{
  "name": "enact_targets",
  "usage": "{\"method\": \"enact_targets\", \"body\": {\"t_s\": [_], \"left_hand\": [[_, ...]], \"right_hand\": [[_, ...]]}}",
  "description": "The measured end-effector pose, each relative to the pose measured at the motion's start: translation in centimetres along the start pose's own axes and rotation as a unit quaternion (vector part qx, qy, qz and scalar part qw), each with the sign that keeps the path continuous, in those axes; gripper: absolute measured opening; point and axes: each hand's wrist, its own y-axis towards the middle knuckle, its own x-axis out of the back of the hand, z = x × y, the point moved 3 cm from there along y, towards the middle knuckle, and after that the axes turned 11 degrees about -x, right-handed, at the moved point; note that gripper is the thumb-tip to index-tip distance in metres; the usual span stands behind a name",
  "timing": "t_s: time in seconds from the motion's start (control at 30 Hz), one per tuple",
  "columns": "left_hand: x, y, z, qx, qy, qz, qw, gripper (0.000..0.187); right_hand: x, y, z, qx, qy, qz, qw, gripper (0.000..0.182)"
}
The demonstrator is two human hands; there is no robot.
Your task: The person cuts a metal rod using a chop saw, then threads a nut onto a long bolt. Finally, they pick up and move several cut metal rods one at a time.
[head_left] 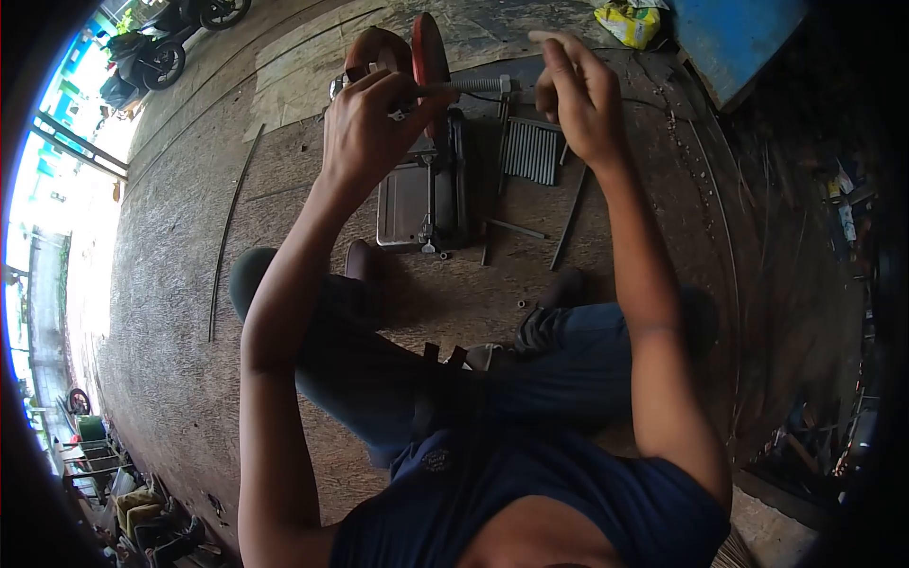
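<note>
My left hand [363,123] is closed around one end of a threaded bolt [471,85], which points sideways to the right. A hex nut or bolt head [505,84] sits at its right end. Just right of that end is my right hand [582,99], fingers apart and partly stretched out, with nothing visible in it. Beyond my left hand stands a cut-off saw [405,204] with a red disc-shaped part [431,62] and a dark base on the floor. The left hand hides part of the saw.
A row of short metal rods [530,151] lies right of the saw, with loose bars [570,218] around it. A long thin rod [235,232] lies on the left floor. A yellow bag [630,24] and a blue cabinet [739,43] stand at the far right; motorbikes [156,57] are far left.
</note>
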Motion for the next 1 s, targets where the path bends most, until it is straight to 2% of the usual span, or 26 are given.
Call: {"method": "enact_targets", "body": {"t_s": [0.07,0.1,0.17,0.2,0.27,0.4,0.47,0.5,0.57,0.7,0.77,0.9,0.97,1.0], "left_hand": [[0.4,0.3,-0.5,0.041,0.009,0.041,0.998,0.023],[0.4,0.4,-0.6,0.040,0.009,0.040,0.998,0.023],[0.4,0.5,-0.6,0.041,0.001,0.044,0.998,0.023],[0.3,0.4,-0.6,0.041,0.001,0.044,0.998,0.023],[0.2,0.3,-0.5,0.027,0.011,0.049,0.998,0.024],[0.2,0.3,0.0,0.026,0.020,0.036,0.999,0.022],[-0.1,0.1,0.3,0.002,0.007,-0.004,1.000,0.029],[-0.1,0.1,0.3,0.001,0.007,-0.005,1.000,0.029],[-0.1,0.1,0.2,0.013,0.015,0.002,1.000,0.030],[0.4,0.3,0.6,-0.021,0.008,-0.029,0.999,0.031],[0.2,0.1,0.5,0.008,0.030,0.001,1.000,0.030],[-0.1,0.1,-0.4,-0.008,0.020,0.007,1.000,0.028],[0.3,0.4,-0.6,0.048,0.020,0.059,0.997,0.021],[0.4,0.4,-0.6,0.049,0.021,0.060,0.997,0.021]], "right_hand": [[-0.3,0.3,-0.3,-0.063,0.076,0.113,0.989,0.035],[-0.3,0.4,-0.4,-0.063,0.075,0.112,0.989,0.035],[-1.1,0.3,-0.9,-0.107,0.092,0.179,0.974,0.032],[-1.6,0.3,-1.2,-0.107,0.092,0.179,0.974,0.032],[-2.0,0.1,-0.4,0.137,0.099,0.093,0.981,0.027],[-1.5,0.2,-0.4,0.121,0.131,0.062,0.982,0.030],[-1.3,0.4,-0.9,-0.034,0.032,0.151,0.987,0.034],[-1.3,0.5,-1.1,-0.034,0.032,0.151,0.987,0.034],[-1.4,0.3,-0.5,0.147,0.043,0.100,0.983,0.037],[-1.4,0.1,-0.4,0.142,0.007,0.071,0.987,0.035],[-1.7,0.8,-2.1,-0.050,0.034,0.158,0.986,0.035],[-1.8,0.3,-1.3,0.013,-0.012,0.159,0.987,0.033],[-2.3,0.1,-1.0,0.092,0.188,0.071,0.975,0.031],[-2.0,0.2,-1.0,0.092,0.189,0.071,0.975,0.031]]}}
